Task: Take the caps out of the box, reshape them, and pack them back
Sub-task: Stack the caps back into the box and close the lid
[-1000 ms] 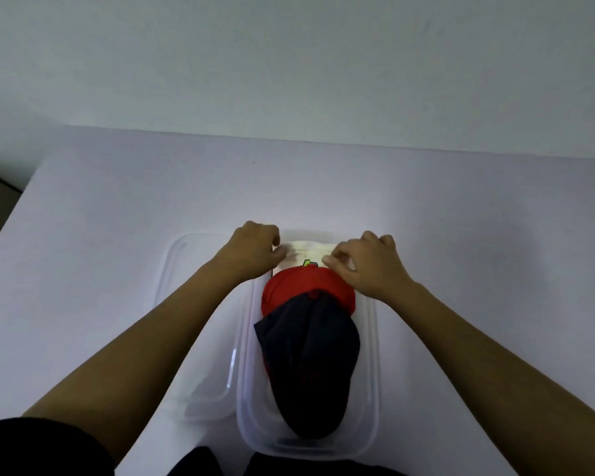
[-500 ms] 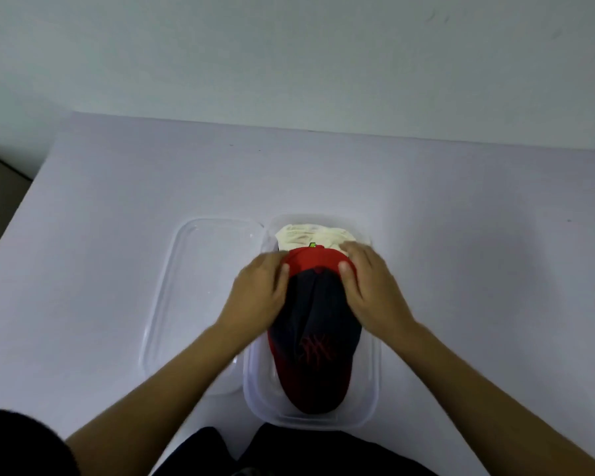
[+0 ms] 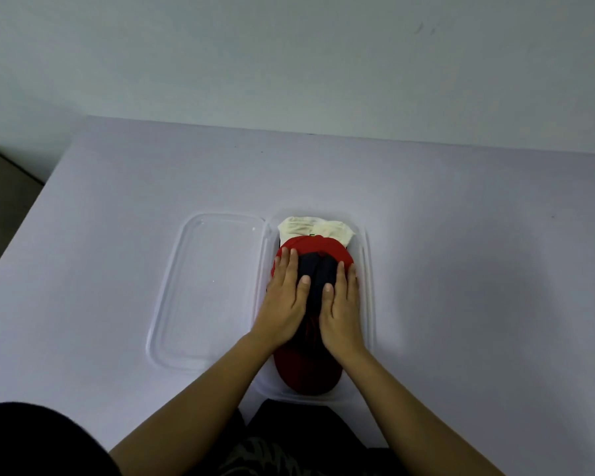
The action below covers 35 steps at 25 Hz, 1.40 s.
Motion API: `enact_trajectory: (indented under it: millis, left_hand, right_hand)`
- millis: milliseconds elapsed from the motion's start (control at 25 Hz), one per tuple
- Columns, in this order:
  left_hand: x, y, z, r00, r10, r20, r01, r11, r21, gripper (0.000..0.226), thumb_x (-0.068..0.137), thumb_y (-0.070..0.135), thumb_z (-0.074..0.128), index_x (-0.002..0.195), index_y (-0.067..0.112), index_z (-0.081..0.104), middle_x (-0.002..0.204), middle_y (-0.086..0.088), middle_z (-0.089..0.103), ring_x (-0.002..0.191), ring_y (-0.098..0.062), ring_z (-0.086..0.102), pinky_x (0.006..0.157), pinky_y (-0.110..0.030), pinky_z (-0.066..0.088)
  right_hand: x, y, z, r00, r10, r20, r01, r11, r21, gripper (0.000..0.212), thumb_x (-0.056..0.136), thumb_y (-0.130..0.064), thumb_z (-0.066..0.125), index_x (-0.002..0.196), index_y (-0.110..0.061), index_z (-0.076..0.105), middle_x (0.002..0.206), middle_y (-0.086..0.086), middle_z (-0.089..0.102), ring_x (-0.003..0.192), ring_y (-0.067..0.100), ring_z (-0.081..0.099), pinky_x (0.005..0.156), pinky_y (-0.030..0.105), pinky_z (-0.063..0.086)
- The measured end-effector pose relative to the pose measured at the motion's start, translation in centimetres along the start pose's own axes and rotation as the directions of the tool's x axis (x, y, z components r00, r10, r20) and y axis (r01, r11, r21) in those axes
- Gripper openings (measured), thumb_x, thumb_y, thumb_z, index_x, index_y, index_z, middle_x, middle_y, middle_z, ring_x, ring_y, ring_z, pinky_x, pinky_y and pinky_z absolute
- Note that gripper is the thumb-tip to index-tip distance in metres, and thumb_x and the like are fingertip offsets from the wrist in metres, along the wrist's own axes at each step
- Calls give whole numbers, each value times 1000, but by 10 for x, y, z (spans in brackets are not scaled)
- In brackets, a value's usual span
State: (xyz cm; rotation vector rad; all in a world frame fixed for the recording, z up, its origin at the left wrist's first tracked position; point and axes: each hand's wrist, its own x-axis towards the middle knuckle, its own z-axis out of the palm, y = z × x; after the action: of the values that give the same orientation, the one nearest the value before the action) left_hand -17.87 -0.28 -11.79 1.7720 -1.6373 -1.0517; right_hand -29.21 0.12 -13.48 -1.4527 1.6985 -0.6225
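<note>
Caps stacked in clear box (image 3: 368,269). Nearest: navy-and-red cap (image 3: 318,276), its crown pressed under left hand (image 3: 284,300) and right hand (image 3: 340,310), both flat with fingers straight. Beyond fingertips: cream cap (image 3: 315,228). Probably light, with soft crowns and stiffer brims; take by brim.

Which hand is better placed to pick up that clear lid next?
Probably the left hand. The lid lies beside the box on that hand's side, while the right hand would have to reach across the box. Both hands rest flat on the dark cap.
</note>
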Motion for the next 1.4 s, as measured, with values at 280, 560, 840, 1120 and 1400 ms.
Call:
enact_trajectory:
  millis: [280,560,840,1120,1400]
  left_hand:
    - [-44,-93,-91,674,-515,-530,610,792,7,88,80,47,67,143,1,25,147,-24,27,134,-42,26,107,-52,28]
    - [-61,-126,-98,567,-704,-427,783,622,13,105,62,63,73,130,-7,34,136,-27,36,126,-45,34,101,-56,35]
    - [-71,-51,-154,649,-410,-641,401,900,-169,56,80,33,71,124,9,47,99,-13,65,102,-34,59,94,-43,41]
    - [-83,41,-147,770,-241,-590,6,929,-370,49,93,30,54,139,27,39,70,3,43,62,-19,51,65,-34,50]
    - [-58,24,-88,921,-347,-176,249,872,-421,37,87,41,53,118,22,53,102,-7,66,85,-20,65,85,-43,55]
  right_hand:
    - [-63,40,-38,989,120,-84,-124,991,-46,67,96,-33,45,149,-15,10,159,4,7,146,18,11,115,30,15]
    - [-70,49,-24,935,354,-21,-336,904,264,44,101,-31,29,144,-21,34,143,6,47,127,25,47,111,42,34]
    - [-67,37,-48,957,274,-91,-237,925,296,53,97,-33,43,145,-16,27,152,6,31,138,21,31,106,29,29]
    - [-48,-61,-68,997,75,22,-76,860,504,76,84,-59,45,147,-29,15,148,-4,34,133,18,40,108,35,34]
    - [-36,-26,-74,985,170,-34,-138,888,439,59,91,-39,53,144,-29,29,143,3,47,119,24,56,97,43,50]
